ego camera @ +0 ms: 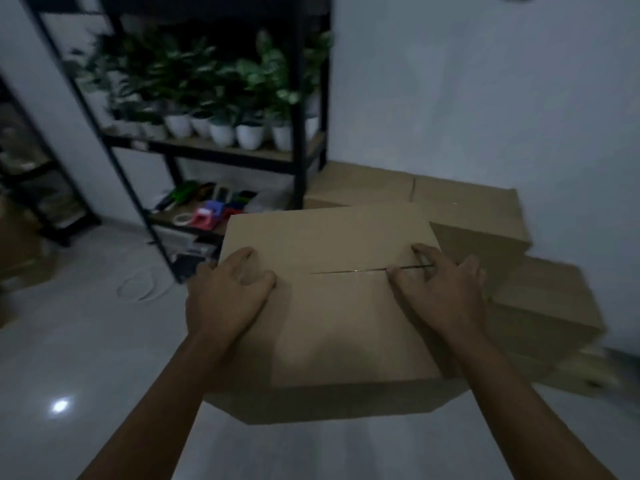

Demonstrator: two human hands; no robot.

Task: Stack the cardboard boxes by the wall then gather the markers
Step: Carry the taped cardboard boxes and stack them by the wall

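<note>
On the closed brown cardboard box, the left hand and right hand press flat, each grip released, fingers spread beside its seam

Dim room: pale painted wall beyond the fingers, glossy white tiled floor below them, tall black metal shelving unit further left holding white-potted green plants.

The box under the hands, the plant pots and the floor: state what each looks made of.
Box under the hands: brown corrugated cardboard, matte, with a slit seam where the top flaps meet. Plant pots: smooth white, ceramic or plastic; the blur leaves it open. Floor: pale, glossy, probably polished tile, since it mirrors a bright spot of light.
</note>
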